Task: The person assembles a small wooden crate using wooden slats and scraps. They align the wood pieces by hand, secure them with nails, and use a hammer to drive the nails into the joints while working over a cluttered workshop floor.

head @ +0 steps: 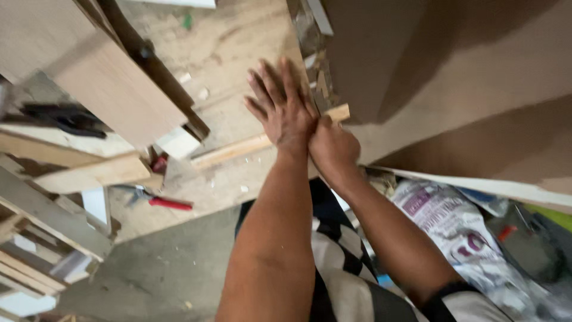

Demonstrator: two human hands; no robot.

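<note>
One big brown panel (471,77), one wood strip (238,150) beside its lower edge. My left hand (283,107) lies flat, fingers spread, against the panel's edge; my right hand (333,149) is fisted beside it, gripping the strip's end.

This is a carpentry workshop, or a room under fit-out. Large sheets of brown board (465,71) lean on the right, and a pale wood-grain panel (101,77) stands at the upper left. Offcuts and a long wooden batten (238,150) lie on a dusty floor (173,262) strewn with chips and scraps. Red-handled pliers (156,200) lie among them, stacked timber slats (42,238) fill the lower left corner, and a crumpled printed sack (453,226) sits at the right
</note>
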